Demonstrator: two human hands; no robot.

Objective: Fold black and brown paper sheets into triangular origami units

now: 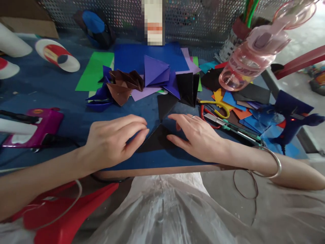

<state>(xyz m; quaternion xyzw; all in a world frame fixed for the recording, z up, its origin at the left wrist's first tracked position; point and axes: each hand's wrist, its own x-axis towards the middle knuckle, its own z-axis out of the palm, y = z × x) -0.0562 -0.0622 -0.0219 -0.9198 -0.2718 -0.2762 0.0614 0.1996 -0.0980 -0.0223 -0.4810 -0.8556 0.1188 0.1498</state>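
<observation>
A folded black paper piece [159, 139] lies flat on the blue tabletop between my hands, its tip pointing away from me. My left hand [115, 140] rests at its left edge, fingers bent and side by side, thumb a little apart, with nothing visible in them. On the other side is my right hand [194, 135], thumb and fingers apart over the paper's right side; whether the fingertips touch it I cannot tell. Just beyond that tip lies a second black paper triangle [166, 103]. Folded black [188, 88], purple [156, 72] and brown [120, 86] paper pieces are grouped farther back.
Yellow-handled scissors [220, 110] and a green utility knife [236, 130] lie right of my right hand. Beyond them are coloured paper scraps [230, 101], a blue glue gun [291, 118] and a pink bottle [250, 64]. A purple device [48, 123] with cables sits left.
</observation>
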